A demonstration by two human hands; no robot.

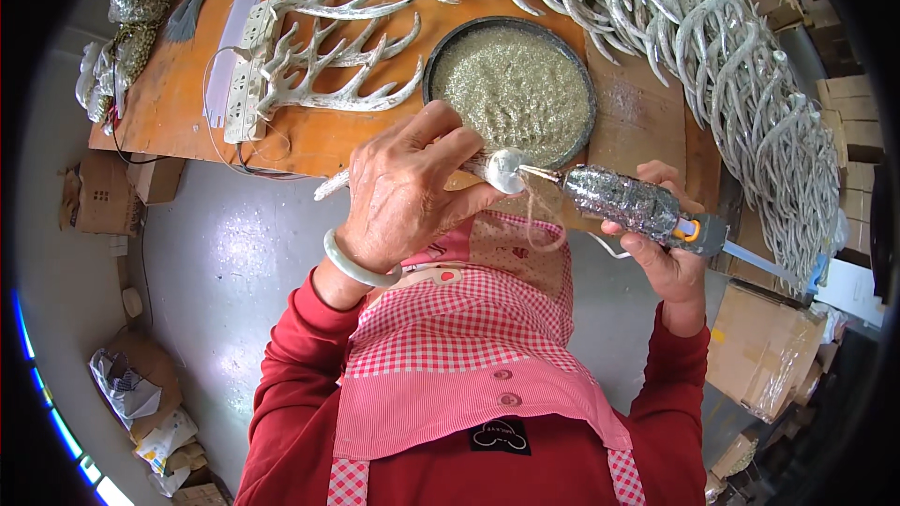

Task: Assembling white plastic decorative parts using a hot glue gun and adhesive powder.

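- While both hands work close over the red-checked apron [469, 337], the left hand [398, 192] has its grip closed around a silvery antler piece [330, 186], whose pale tip pokes out at nine o'clock of the fist; judging by the pose, the capped end [506, 171] is turned toward the nozzle so it can take glue.
- At three o'clock, the right hand [661, 244] wraps its grip fully around a glitter-crusted glue gun [628, 201], nozzle touching the cap, thin glue strings trailing below.
- Just beyond, at twelve o'clock, a round dark tray of glitter [514, 89] sits on the orange bench [309, 136], near enough for dipping, I judge.
- At ten o'clock lie loose silvered antlers [328, 66] beside a white power strip [246, 75].
- Farthest, from twelve to three o'clock, a heap of finished antlers [694, 28] curves along the bench.
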